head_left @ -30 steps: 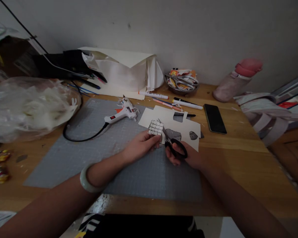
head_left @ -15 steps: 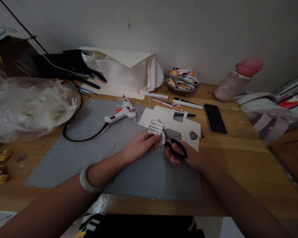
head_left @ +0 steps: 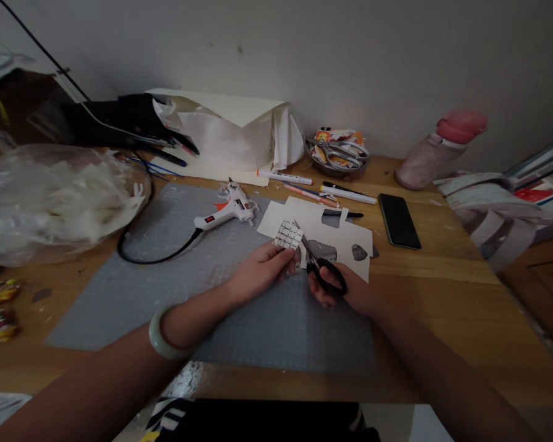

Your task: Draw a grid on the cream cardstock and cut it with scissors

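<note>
Between the thumb and fingers of my left hand (head_left: 262, 269) is a small white paper piece (head_left: 287, 235) with black lines drawn in a brick-like grid. My right hand (head_left: 334, 285) is closed around the black handles of a pair of scissors (head_left: 326, 276). The blades point up and away, right beside the right edge of the paper piece; I cannot tell whether they touch it. Behind both hands lie white paper sheets (head_left: 299, 212) with shapes cut out of them, on a grey cutting mat (head_left: 203, 276).
A white glue gun (head_left: 225, 212) with a black cord lies on the mat. Markers (head_left: 348, 194), a phone (head_left: 400, 221), a bowl (head_left: 336, 166) holding scissors and wrappers, and a pink bottle (head_left: 435, 153) stand behind and right. A plastic bag (head_left: 50, 202) is at left.
The paper piece has tilted slightly in my left hand. Otherwise both hands and the scissors stay almost where they were.
</note>
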The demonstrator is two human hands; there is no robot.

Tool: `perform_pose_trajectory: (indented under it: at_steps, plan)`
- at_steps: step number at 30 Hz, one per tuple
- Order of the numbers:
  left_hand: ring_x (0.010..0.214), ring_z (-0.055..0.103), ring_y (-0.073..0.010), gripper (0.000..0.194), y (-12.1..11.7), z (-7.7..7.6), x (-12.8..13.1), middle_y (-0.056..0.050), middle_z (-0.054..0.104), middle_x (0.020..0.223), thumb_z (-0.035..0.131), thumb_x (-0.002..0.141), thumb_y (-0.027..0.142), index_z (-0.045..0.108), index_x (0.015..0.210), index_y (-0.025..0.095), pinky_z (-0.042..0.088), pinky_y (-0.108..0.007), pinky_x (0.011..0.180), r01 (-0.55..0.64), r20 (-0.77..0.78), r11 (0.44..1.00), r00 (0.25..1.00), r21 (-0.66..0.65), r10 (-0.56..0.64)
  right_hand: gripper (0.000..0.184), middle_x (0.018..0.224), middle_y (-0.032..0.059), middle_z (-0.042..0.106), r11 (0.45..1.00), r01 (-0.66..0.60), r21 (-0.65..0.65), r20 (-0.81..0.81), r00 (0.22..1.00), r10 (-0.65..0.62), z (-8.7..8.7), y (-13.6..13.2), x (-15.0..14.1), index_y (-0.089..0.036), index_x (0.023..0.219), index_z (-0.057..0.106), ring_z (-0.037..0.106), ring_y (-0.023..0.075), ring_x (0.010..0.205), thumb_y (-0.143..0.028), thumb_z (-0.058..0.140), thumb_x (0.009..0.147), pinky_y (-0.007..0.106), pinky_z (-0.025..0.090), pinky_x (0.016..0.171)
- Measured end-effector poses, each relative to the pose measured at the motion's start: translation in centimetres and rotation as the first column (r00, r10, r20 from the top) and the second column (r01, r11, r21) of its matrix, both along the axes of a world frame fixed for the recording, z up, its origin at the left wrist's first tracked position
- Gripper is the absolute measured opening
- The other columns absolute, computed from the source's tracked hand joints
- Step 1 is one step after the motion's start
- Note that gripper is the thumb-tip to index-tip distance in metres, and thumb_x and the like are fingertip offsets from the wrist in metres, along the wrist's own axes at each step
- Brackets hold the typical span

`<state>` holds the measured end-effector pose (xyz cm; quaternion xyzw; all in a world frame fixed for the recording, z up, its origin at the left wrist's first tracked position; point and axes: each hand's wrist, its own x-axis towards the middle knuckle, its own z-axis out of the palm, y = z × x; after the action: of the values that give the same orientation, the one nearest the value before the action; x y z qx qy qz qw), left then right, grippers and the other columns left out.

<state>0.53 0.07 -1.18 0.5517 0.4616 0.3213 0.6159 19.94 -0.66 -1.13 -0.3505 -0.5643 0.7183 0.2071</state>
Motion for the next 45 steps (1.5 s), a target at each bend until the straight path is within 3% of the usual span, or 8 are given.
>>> perform_pose_trajectory:
  at_steps: [7, 15, 25, 32, 41, 45]
  plan:
    - [0.052, 0.038, -0.0121, 0.032, 0.0, 0.3, -0.2, 0.003, 0.044, 0.052, 0.043, 0.080, 0.041, 0.044, 0.057, 0.020, 0.031, -0.026, 0.053, 0.023, -0.085, 1.000, 0.996, 0.019, -0.021, 0.056, 0.039, -0.0085, 0.038, 0.999, 0.033, -0.033, -0.015, 0.999, -0.034, 0.2, -0.3, -0.1, -0.017, 0.065, 0.053, 0.036, 0.0087, 0.039, -0.071, 0.054, 0.076, 0.026, 0.035, 0.046]
    - [0.051, 0.035, -0.0125, 0.033, 0.0, 0.6, -0.5, 0.002, 0.038, 0.050, 0.042, 0.079, 0.038, 0.041, 0.051, 0.020, 0.027, -0.027, 0.052, 0.051, -0.090, 0.999, 0.995, 0.005, -0.051, 0.057, 0.044, -0.0053, 0.044, 1.000, 0.006, 0.012, -0.035, 0.999, -0.005, -0.1, -0.3, 0.2, -0.016, 0.062, 0.053, 0.033, 0.0068, 0.038, -0.070, 0.052, 0.078, 0.024, 0.028, 0.043]
    - [0.053, 0.036, -0.0120, 0.032, -0.3, 0.3, -0.6, 0.003, 0.038, 0.050, 0.043, 0.075, 0.038, 0.039, 0.049, 0.020, 0.028, -0.027, 0.056, 0.178, -0.083, 0.983, 0.981, 0.032, -0.175, 0.058, 0.051, -0.0046, 0.045, 0.999, -0.031, 0.020, -0.076, 0.997, 0.032, -0.2, -0.5, 0.4, -0.016, 0.070, 0.054, 0.037, 0.0088, 0.044, -0.073, 0.050, 0.077, 0.025, 0.028, 0.046]
    - [0.053, 0.036, -0.0123, 0.031, -0.3, 0.2, -0.6, 0.002, 0.039, 0.050, 0.043, 0.076, 0.034, 0.039, 0.049, 0.020, 0.028, -0.028, 0.055, 0.172, -0.065, 0.985, 0.983, 0.031, -0.170, 0.059, 0.051, -0.0040, 0.046, 1.000, -0.014, 0.014, -0.019, 1.000, 0.014, 0.0, -0.5, 0.2, -0.017, 0.068, 0.053, 0.038, 0.0093, 0.044, -0.075, 0.051, 0.075, 0.025, 0.029, 0.046]
    - [0.050, 0.039, -0.0130, 0.034, 0.1, -1.1, -1.0, 0.002, 0.038, 0.045, 0.043, 0.078, 0.032, 0.041, 0.046, 0.020, 0.032, -0.029, 0.056, 0.169, -0.030, 0.984, 0.985, 0.047, -0.168, 0.057, 0.045, -0.0063, 0.039, 1.000, -0.017, -0.007, -0.014, 1.000, 0.017, -0.1, -0.2, 0.2, -0.017, 0.065, 0.051, 0.036, 0.0088, 0.042, -0.073, 0.050, 0.076, 0.025, 0.032, 0.045]
    - [0.050, 0.040, -0.0122, 0.036, 0.1, -0.8, -1.0, 0.002, 0.041, 0.045, 0.042, 0.077, 0.034, 0.040, 0.044, 0.021, 0.036, -0.028, 0.058, 0.129, 0.019, 0.989, 0.991, 0.067, -0.131, 0.058, 0.044, -0.0067, 0.037, 1.000, 0.004, 0.019, 0.008, 1.000, -0.004, 0.1, -0.3, 0.1, -0.018, 0.064, 0.050, 0.034, 0.0084, 0.040, -0.074, 0.049, 0.076, 0.025, 0.030, 0.044]
